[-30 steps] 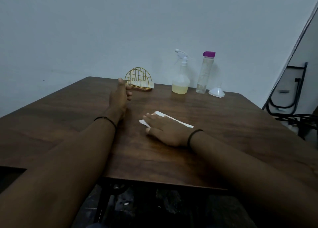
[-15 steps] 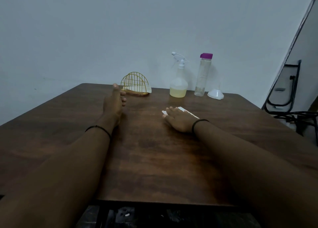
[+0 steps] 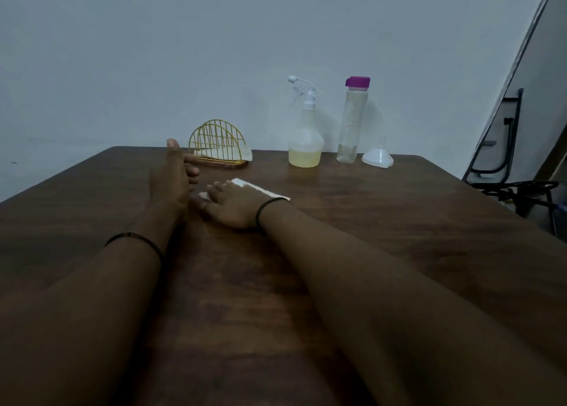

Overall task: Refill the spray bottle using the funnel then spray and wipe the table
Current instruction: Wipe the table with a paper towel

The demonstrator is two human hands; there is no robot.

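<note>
My right hand (image 3: 233, 205) lies flat with straight fingers on a white folded tissue (image 3: 266, 189), pressing it to the dark wooden table (image 3: 383, 221). My left hand (image 3: 172, 178) rests on its edge just left of it, thumb up, fingers loosely curled, holding nothing. At the back of the table stands the spray bottle (image 3: 305, 132) with yellowish liquid in its base and a white trigger head. To its right stands a tall clear bottle (image 3: 352, 120) with a purple cap, and beside that a white funnel (image 3: 377, 158) sits mouth down.
A yellow wire napkin holder (image 3: 218, 144) with white tissues stands at the back, behind my left hand. A black metal chair frame (image 3: 503, 148) and cables are off the table's right side. A plain wall rises behind the table.
My right hand has slid the tissue leftward across the table, ending close beside my left hand. The left hand has stayed in about the same place.
</note>
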